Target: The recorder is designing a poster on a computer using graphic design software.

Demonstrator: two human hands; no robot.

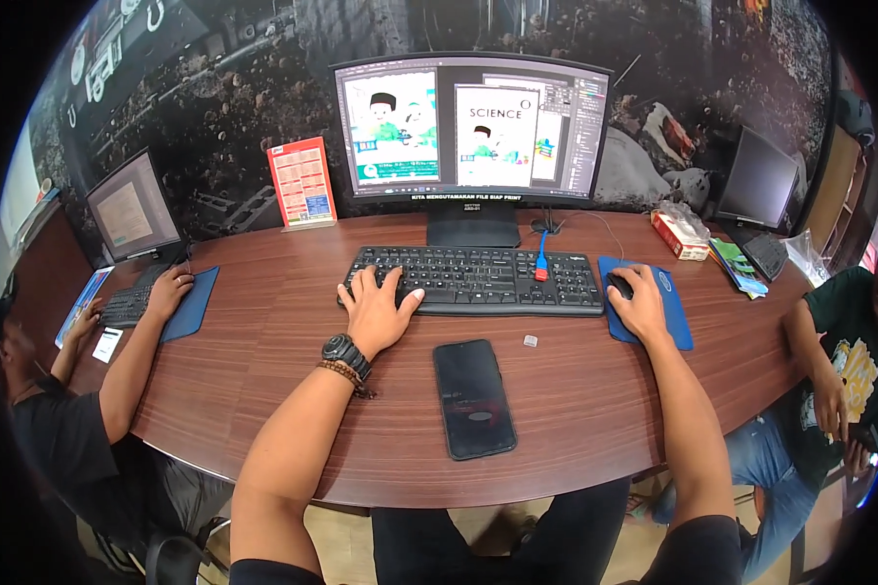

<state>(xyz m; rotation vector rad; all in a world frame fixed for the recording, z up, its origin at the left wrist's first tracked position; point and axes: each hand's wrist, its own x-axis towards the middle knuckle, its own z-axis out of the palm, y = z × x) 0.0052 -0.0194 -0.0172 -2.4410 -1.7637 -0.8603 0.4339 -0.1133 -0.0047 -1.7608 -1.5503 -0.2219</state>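
Note:
My left hand (379, 317) rests with spread fingers over the left part of a black keyboard (488, 278); the thumb lies along its front edge. A black watch (339, 349) and a beaded bracelet are on that wrist. My right hand (644, 307) is curled over a black mouse (618, 285) on a blue mouse pad (677, 327). A wide curved monitor (446, 136) behind the keyboard shows illustrated cover pages in an editing window. A blue cable with a red plug (541, 271) lies across the keyboard. A black phone (475, 400), screen dark, lies between my forearms.
A small grey piece (530, 341) lies below the keyboard. A red-and-white card (302, 183) stands left of the monitor. At right are a red-and-white box (680, 237), leaflets (738, 268) and another monitor (759, 177). One person (78, 429) types at left; another (844, 361) sits at right.

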